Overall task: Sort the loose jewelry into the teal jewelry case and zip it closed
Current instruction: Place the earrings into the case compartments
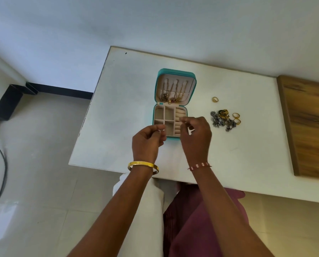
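Gold is showing nearest the viewer, in a bangle (143, 165) circling the left wrist, while a red-and-white thread (199, 166) is circling the right. Beyond them, the left hand (147, 142) is hovering over the near-left corner of the teal jewelry case (174, 103), its grip curled with thumb meeting fingertips; whether anything is pinched there cannot be told. The right hand (195, 138) is hanging over the case's near-right edge, fingers bent inward toward the ring rolls; its grip looks nearly closed, but any item in it is too small to make out. Both hands are probably working one fine piece together above the tray.

The case is lying open flat on the white tabletop (129, 112), tray near, lid far, so the compartments are facing up for loading. Chains (170, 95) are already hanging in the lid. To the right, well apart from the case, a heap of loose jewelry (223, 119) is waiting, with gold rings (236, 117) beside it and one ring (215, 99) farther back. Bare tabletop is lying between case and heap, giving reaching room; a wooden panel (311, 125) is bounding the far right.
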The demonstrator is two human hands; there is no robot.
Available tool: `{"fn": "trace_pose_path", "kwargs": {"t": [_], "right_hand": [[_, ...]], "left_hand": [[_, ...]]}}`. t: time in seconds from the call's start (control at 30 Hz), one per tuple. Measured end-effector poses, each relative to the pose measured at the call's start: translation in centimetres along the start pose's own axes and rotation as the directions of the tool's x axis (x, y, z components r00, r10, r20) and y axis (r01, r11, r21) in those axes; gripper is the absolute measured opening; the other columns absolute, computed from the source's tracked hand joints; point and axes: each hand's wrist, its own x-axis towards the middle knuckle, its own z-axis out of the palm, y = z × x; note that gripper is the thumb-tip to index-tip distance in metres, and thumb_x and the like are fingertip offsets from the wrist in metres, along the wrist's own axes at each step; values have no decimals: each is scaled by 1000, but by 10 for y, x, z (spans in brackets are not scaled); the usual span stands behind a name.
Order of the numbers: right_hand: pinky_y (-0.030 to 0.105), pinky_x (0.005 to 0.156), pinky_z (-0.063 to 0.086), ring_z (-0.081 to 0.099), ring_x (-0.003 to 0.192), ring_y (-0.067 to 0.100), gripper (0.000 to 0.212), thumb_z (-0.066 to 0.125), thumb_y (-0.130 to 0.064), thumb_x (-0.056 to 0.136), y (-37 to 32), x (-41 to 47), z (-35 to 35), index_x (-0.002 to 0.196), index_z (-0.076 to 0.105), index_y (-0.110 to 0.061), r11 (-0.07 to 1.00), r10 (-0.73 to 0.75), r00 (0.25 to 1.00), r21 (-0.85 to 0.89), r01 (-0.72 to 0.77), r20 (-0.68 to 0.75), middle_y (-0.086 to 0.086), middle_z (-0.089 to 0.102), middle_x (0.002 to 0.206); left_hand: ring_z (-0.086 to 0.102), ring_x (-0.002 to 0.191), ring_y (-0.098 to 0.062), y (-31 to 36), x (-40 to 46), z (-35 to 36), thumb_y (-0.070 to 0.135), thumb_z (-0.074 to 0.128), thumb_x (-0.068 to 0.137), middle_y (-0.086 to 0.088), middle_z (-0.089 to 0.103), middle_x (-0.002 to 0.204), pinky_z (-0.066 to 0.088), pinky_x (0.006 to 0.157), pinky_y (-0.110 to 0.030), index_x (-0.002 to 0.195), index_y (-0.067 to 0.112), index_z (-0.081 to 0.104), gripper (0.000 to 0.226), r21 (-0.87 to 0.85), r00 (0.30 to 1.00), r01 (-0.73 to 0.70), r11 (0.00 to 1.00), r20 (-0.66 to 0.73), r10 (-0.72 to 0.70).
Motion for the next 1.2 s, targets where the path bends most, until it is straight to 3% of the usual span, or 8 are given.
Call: {"fn": "trace_pose_path", "kwargs": {"t": [0.13,0.3,0.37,0.5,0.6,0.77,0.93,1.2], "right_hand": [[34,69,48,59,75,29,15,60,1,79,44,-1,-29,89,69,-5,994,108,986,-11,-110,-126,16,61,85],[18,71,38,60,82,31,17,57,2,83,84,18,-54,96,67,-1,972,202,970,-94,-216,-134,19,61,95],[14,73,34,60,86,32,19,57,0,84,95,27,-59,101,66,0,966,202,973,-140,-217,-115,20,60,98],[29,80,41,55,93,34,29,57,-7,86,107,39,-59,114,62,-6,957,159,987,-246,-156,-6,21,54,102],[28,79,35,48,96,33,34,58,-9,86,105,35,-53,119,60,-9,949,101,994,-304,-84,41,22,51,104],[26,78,35,50,93,33,27,60,-2,82,105,12,-50,108,66,-7,973,111,994,-204,-106,13,20,51,98],[31,79,46,54,86,27,31,66,-1,78,103,1,-56,109,65,-7,981,187,982,-45,-189,-34,15,52,96],[25,74,39,54,88,29,15,69,-6,78,101,3,-52,92,68,-3,968,227,973,-100,-230,-41,16,53,94]], "left_hand": [[59,55,-2,-8,-15,33,-2,48,87,0,62,67,50,58,-13,81,14,64,23,19,992,-12,1000,128,10],[58,62,-8,-25,-26,79,-2,47,85,1,62,67,50,64,-18,76,18,65,29,102,968,-3,995,249,-22],[59,66,-11,-31,-24,91,-1,46,85,2,63,68,51,69,-22,76,20,65,29,130,963,2,992,266,-37],[59,68,-11,-40,-16,107,0,46,86,2,63,70,51,76,-25,80,17,66,26,166,968,-2,986,248,-40],[60,71,-11,-47,-8,109,-1,47,86,2,63,73,52,77,-25,81,16,65,26,170,973,-12,985,230,-28],[63,74,-13,-60,-7,99,-4,46,88,-2,64,77,55,68,-16,89,9,63,21,133,965,-45,990,262,9],[66,63,-3,-65,-4,93,-5,44,89,-4,64,78,53,62,-13,91,7,62,21,95,959,-37,995,282,8],[67,63,-1,-64,-4,89,-4,44,89,-5,64,79,54,63,-13,93,5,61,20,90,947,-37,995,322,6]]}}
